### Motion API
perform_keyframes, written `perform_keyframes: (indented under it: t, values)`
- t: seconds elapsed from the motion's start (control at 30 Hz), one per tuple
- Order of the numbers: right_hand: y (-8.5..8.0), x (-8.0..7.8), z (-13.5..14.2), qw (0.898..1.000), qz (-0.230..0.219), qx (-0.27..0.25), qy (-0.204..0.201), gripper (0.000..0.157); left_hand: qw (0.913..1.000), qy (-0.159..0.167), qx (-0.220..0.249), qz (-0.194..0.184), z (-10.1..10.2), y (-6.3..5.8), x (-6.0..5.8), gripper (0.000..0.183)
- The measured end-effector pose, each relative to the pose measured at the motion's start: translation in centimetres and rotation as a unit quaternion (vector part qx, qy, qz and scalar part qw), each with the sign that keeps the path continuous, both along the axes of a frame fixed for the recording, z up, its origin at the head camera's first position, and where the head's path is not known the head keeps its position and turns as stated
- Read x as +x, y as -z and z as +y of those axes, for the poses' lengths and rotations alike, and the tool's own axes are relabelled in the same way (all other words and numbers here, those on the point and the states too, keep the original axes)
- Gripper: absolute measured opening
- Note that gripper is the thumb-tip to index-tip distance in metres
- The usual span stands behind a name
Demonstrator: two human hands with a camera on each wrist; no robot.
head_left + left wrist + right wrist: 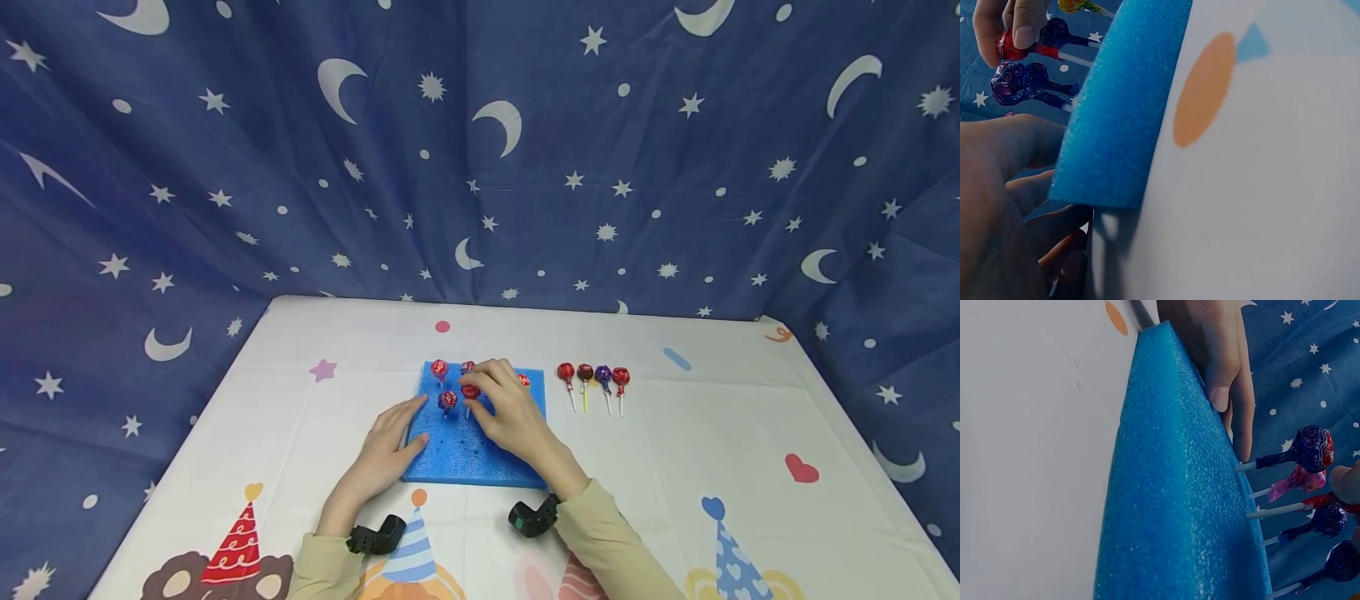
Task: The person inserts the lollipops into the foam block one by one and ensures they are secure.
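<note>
A blue foam block (pixel 480 465) lies on the table with several wrapped lollipops upright in it. My right hand (pixel 517 423) pinches a red-wrapped lollipop (pixel 470 392) between thumb and fingertips; in the right wrist view the white stick (pixel 1279 510) of this lollipop meets the foam's top. Just left of it stands a dark blue and red lollipop (pixel 447 402), and farther back a pink-red one (pixel 439 368). My left hand (pixel 384 454) rests along the block's left edge, thumb on the top face and fingers extended by the side. Part of the block is hidden under my right hand.
Right of the block, several lollipops lie in a row, among them a red one (pixel 566 372) and a purple one (pixel 603 376). The white tablecloth (pixel 712 433) has printed party hats. A blue curtain (pixel 540 225) with moons and stars hangs behind the table.
</note>
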State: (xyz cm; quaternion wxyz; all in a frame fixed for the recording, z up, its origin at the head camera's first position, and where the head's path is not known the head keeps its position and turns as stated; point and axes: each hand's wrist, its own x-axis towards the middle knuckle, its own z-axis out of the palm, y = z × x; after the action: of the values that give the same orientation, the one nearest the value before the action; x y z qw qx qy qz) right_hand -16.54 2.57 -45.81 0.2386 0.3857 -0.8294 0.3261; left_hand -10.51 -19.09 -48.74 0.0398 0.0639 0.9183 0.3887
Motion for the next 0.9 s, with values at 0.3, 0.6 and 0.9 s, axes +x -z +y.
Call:
perform_keyframes:
  t: [0.3,0.6,0.9]
  values:
    - [0.10,-0.12,0.09,1.000,0.003,0.006,-0.007,0.029,1.0000,0.003,0.001,0.006,0.01,-0.03,0.02,0.059]
    - [0.14,0.07,0.08,1.000,0.011,0.021,-0.007,0.029,1.0000,0.003,0.003,0.007,0.02,-0.01,0.06,0.059]
    - [-0.04,0.59,0.09,1.000,0.003,0.013,-0.027,0.030,0.9999,0.003,0.004,0.013,-0.04,-0.02,0.02,0.059]
